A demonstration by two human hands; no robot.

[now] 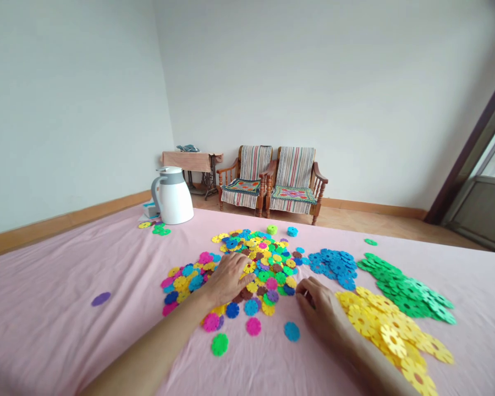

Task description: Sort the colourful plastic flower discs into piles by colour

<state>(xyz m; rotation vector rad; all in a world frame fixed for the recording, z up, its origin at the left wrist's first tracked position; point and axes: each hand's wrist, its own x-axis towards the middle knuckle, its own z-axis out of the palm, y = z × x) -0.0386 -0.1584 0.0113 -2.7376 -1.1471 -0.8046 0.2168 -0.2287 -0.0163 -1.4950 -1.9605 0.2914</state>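
Note:
A mixed pile of coloured plastic snowflake discs (pixel 260 263) lies on the pink tablecloth (pixel 58 308). My left hand (pixel 227 278) rests flat on the pile's left part, fingers spread over the discs. My right hand (pixel 320 309) sits just right of the pile, fingers curled down onto the cloth; I cannot make out anything in them. Sorted heaps lie to the right: blue discs (pixel 333 266), green discs (pixel 408 291) and yellow discs (pixel 390 329). Loose pink (pixel 253 326), teal (pixel 291 331) and green (pixel 219 345) discs lie near me.
A white thermos jug (pixel 172 195) stands at the table's far left with a few green and yellow discs (pixel 157 227) beside it. A lone purple disc (pixel 101 298) lies at the left. Two striped wooden armchairs (pixel 272 181) and a small table stand against the back wall.

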